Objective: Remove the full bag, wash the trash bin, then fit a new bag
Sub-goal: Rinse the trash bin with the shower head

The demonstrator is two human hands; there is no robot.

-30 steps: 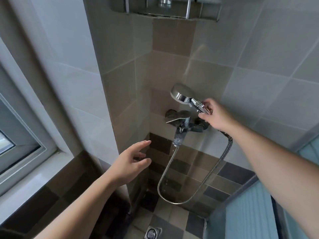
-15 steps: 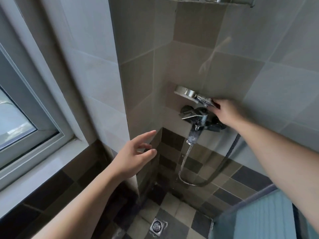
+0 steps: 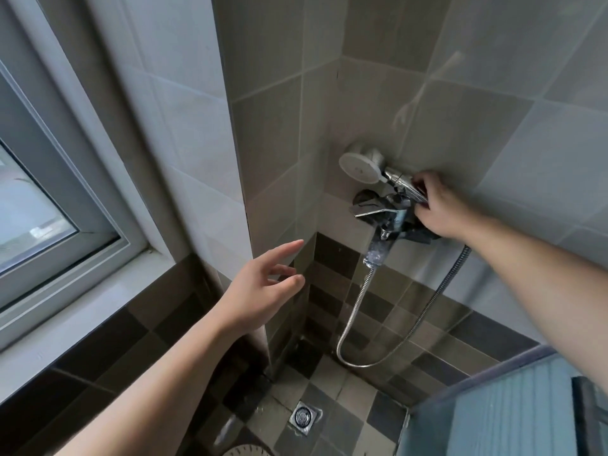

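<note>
right hand (image 3: 441, 209) has brought shower head (image 3: 360, 167) down from raised position to just above faucet (image 3: 381, 209), close against wall tile. head face, turned away before, now turned toward camera. hose (image 3: 427, 311) loop hangs lower, nearer floor. left hand (image 3: 263, 287) drifted slightly toward corner. floor drain (image 3: 304, 417) now fully in view.
</note>
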